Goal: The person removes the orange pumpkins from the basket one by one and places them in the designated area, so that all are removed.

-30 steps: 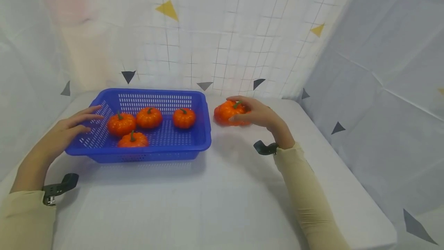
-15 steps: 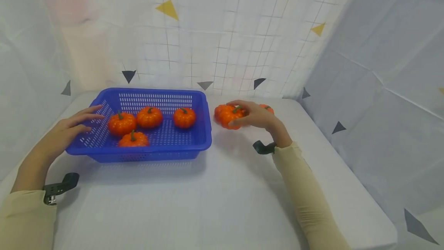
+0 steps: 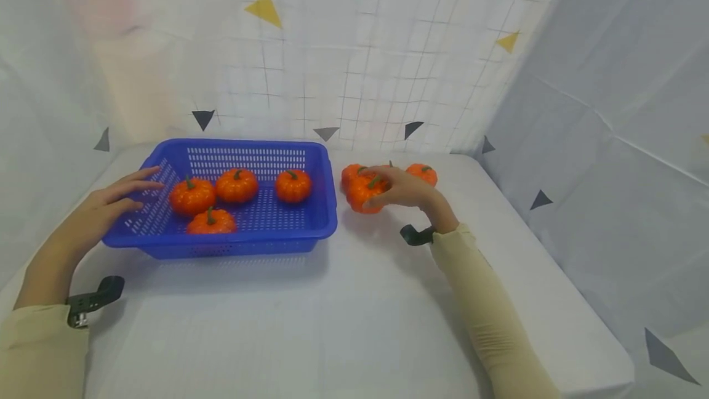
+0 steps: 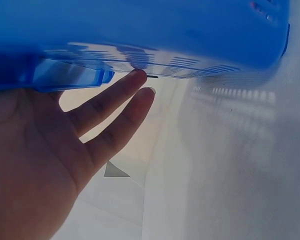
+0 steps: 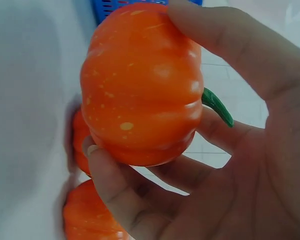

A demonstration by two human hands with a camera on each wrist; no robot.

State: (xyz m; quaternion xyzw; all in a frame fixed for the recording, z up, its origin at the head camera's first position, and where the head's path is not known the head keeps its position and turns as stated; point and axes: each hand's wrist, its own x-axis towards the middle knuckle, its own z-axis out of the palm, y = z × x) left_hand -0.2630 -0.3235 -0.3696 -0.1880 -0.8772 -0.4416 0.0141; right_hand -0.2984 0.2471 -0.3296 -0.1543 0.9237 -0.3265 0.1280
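Note:
My right hand pinches an orange toy pumpkin with a green stem, just right of the blue plastic basket. In the right wrist view, thumb and fingers curl round the sides of this pumpkin, its stem pointing toward the palm. My left hand lies at the basket's left side with its fingers extended. From the left wrist, the fingers appear close to the slotted basket wall; whether they touch it I cannot tell. Several pumpkins sit inside the basket.
Behind the right hand, one pumpkin stands near the basket and another farther right. A third, between them, is mostly hidden by the hand. The white table meets a gridded backdrop at the back and a grey sheet at the right.
My right hand has drawn the held pumpkin slightly toward me and away from the others, uncovering the pumpkin at the right. The left hand stays in place.

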